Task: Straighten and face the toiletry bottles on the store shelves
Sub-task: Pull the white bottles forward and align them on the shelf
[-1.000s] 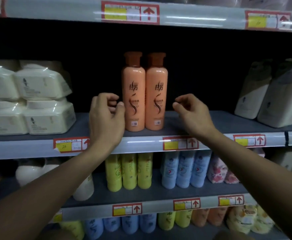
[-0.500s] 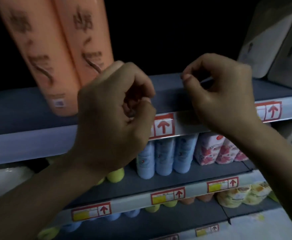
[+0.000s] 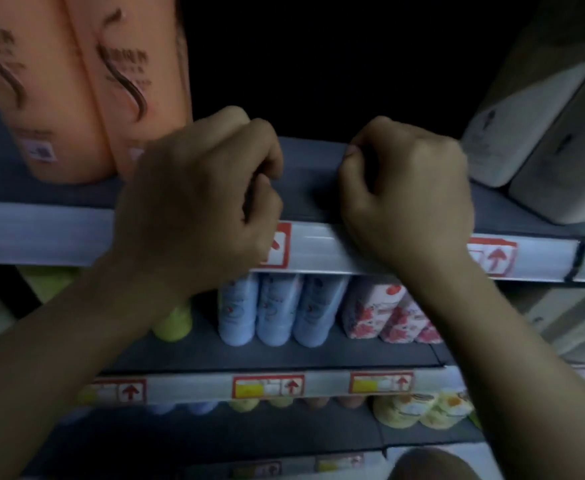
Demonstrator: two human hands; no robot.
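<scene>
Bottles (image 3: 86,88) stand far left on the shelf (image 3: 318,188), labels out. Our left hand (image 3: 194,206) and right hand (image 3: 405,202) are curled, empty; next we should nudge lightly, keeping fronts flush.

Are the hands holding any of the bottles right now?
No. Both the left hand and the right hand are curled shut in front of the shelf edge, empty as far as shows. The orange bottles stand untouched beside them.
</scene>
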